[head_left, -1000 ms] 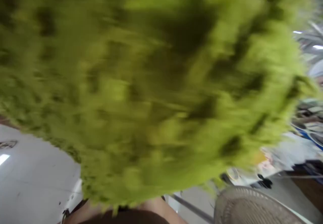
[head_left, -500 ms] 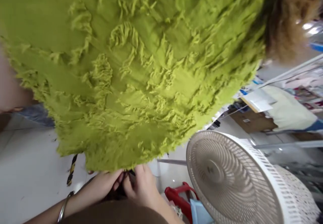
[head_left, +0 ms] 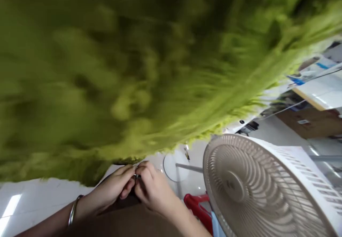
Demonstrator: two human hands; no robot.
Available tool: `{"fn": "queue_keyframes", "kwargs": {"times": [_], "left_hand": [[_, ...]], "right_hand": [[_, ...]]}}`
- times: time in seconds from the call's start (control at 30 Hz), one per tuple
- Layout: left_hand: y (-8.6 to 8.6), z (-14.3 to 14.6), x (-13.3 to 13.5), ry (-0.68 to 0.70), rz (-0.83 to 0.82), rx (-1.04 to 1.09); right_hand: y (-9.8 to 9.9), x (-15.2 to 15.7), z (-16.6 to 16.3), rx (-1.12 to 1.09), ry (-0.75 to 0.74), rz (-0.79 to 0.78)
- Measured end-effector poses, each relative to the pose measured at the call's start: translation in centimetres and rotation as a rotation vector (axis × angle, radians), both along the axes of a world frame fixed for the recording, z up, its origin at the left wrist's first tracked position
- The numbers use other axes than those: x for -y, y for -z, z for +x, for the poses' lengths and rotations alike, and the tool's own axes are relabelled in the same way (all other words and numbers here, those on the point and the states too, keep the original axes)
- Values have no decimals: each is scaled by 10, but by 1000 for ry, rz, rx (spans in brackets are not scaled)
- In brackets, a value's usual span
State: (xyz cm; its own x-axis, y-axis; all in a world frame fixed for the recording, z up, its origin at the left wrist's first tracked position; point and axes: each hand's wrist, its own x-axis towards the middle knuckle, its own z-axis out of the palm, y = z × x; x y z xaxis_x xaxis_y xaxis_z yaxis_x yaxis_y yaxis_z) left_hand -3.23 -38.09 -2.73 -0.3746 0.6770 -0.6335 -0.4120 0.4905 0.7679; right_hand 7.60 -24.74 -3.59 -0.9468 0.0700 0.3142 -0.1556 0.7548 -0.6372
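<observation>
Curled left hand [head_left: 119, 183] meets curled right hand [head_left: 153, 187].

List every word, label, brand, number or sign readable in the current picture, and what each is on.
No text can be read.
Mark at the centre of the fan: too indistinct.
White label on the cardboard box: too small.
Green fabric: blurred, no lettering visible.

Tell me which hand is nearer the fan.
Right. The right hand is to the left of the fan in the view, apart from it; the left hand, its fingertips close to the right's, is farther left.
</observation>
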Motion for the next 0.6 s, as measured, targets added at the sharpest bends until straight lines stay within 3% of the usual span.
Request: {"fn": "queue_keyframes", "kwargs": {"times": [0.13,0.27,0.4,0.6], "left_hand": [[1,2,-6,19,9,25],[10,-7,3,12,45,71],[20,-32,37,56,51,81],[19,-74,100,142,44,77]], "right_hand": [[0,-8,4,32,-6,116],[-5,6,-3,64,11,250],[-7,48,-23,71,70,314],[-6,121,-57,52,119,235]]}}
